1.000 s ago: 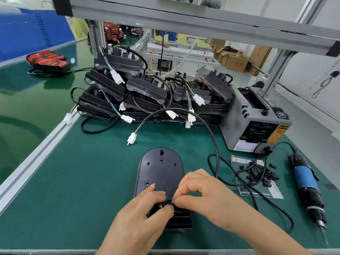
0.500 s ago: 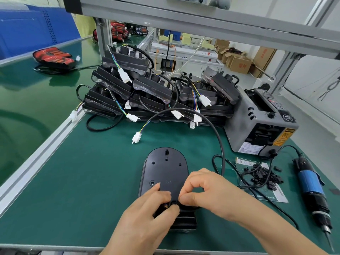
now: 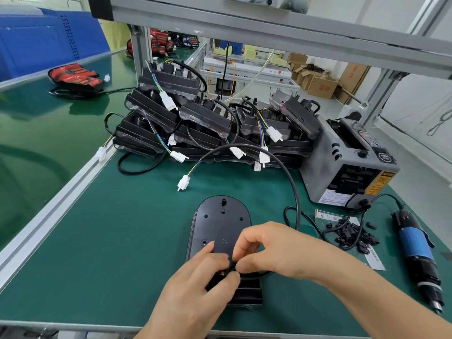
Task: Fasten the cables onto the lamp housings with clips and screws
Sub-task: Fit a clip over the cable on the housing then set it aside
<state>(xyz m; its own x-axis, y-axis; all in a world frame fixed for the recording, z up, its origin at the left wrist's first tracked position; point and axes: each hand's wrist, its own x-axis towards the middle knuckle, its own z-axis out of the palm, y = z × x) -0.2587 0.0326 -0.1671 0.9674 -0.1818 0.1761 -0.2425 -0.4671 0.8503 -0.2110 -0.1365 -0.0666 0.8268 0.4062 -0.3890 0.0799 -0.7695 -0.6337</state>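
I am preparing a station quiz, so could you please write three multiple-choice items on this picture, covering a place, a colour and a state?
1. The electric screwdriver lies: A) right of the lamp housing; B) left of it; C) on the stack.
2. The connector ending the cable is: A) red; B) white; C) blue.
3. The left hand and right hand: A) lie flat; B) hold the screwdriver; C) pinch the cable.
Answers: A, it lies far right; B, it shows white; C, both close on it at the housing.

Screwdriver (image 3: 415, 253) right of lamp housing (image 3: 221, 228)
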